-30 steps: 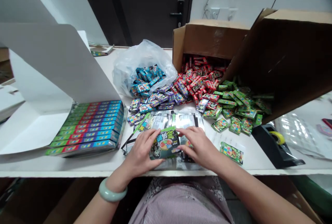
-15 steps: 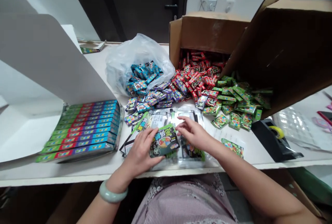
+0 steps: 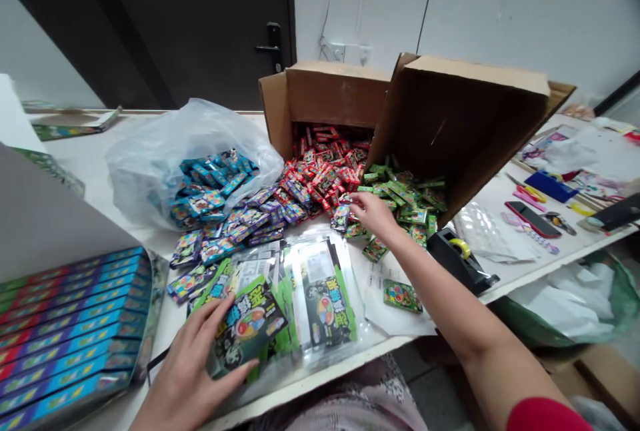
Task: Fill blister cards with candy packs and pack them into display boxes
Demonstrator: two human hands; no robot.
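From where I stand, the two hands are well apart. The right hand (image 3: pixel 370 212) is stretched out over the table, fingers drawn together, and its fingertips (image 3: pixel 351 198) sit just beside a small foil packet (image 3: pixel 341 218) at the edge of the heap. Whether they are pinching it, I can't tell from here. The left hand (image 3: pixel 193 378) stays low and near the person, fingers spread, with the thumb along one side of a green-and-black packet (image 3: pixel 245 328) and the fingertips along the other, so that packet is loosely clasped, tilted, on top of a spread of clear plastic sleeves (image 3: pixel 320 291). Beyond them, red packets (image 3: pixel 325 174) spill from an open cardboard carton (image 3: pixel 330 94), green packets (image 3: pixel 405 198) lie under its raised flap (image 3: pixel 450 131), and blue packets (image 3: pixel 210 188) sit in a crumpled plastic bag (image 3: pixel 150 171). A display box of striped packs (image 3: pixel 70 331) lies by the left hand — row on row, neatly filled. To the right are a tape dispenser (image 3: pixel 457 258) and one loose green packet (image 3: pixel 403 296).
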